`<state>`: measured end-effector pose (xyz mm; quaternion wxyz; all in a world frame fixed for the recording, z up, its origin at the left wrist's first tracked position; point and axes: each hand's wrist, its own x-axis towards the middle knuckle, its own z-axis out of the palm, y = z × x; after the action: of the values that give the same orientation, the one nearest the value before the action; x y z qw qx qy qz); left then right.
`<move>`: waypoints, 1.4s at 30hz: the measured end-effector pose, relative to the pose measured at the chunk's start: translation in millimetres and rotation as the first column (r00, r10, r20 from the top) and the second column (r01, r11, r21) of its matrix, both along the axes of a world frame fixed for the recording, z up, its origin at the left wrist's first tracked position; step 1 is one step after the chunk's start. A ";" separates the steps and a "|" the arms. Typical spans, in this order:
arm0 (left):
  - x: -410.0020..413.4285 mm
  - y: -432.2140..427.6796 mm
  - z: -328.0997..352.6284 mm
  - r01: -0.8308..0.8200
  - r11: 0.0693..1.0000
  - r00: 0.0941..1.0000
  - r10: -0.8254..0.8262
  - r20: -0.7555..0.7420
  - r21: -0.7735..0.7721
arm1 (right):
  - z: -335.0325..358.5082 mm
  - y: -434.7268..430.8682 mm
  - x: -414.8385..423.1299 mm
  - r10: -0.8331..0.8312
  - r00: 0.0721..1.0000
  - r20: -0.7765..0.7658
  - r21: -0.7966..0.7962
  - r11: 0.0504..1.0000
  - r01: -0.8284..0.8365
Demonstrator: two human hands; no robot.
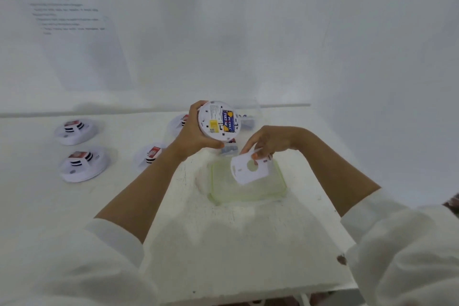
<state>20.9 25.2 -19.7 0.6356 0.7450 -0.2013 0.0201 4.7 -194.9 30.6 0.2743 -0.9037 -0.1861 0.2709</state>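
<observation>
My left hand (192, 135) grips a round white smoke detector (218, 122) by its edge, raised above the table with its back toward me. A blue and yellow battery (228, 120) sits in its open compartment, next to a yellow label. My right hand (267, 141) pinches a flat white cover plate (249, 169) with a round hole, held tilted over a clear shallow container (248, 191) with a greenish rim.
Several more white smoke detectors lie on the white table: two at the left (75, 130) (83, 164), one near my left forearm (149, 155), one behind my left hand (177, 123). Small items (229, 148) lie beyond the container. A printed sheet (69, 15) hangs on the wall.
</observation>
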 end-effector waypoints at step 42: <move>26.4 -4.5 14.6 0.054 0.999 0.985 -0.054 -0.164 0.000 | -15.5 30.7 52.7 0.139 0.693 0.707 -0.166 0.986 -0.028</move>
<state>47.3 20.7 -5.1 0.6486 0.7399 -0.1684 -0.0590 57.4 -164.1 15.1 0.1024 -0.9456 -0.2990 -0.0774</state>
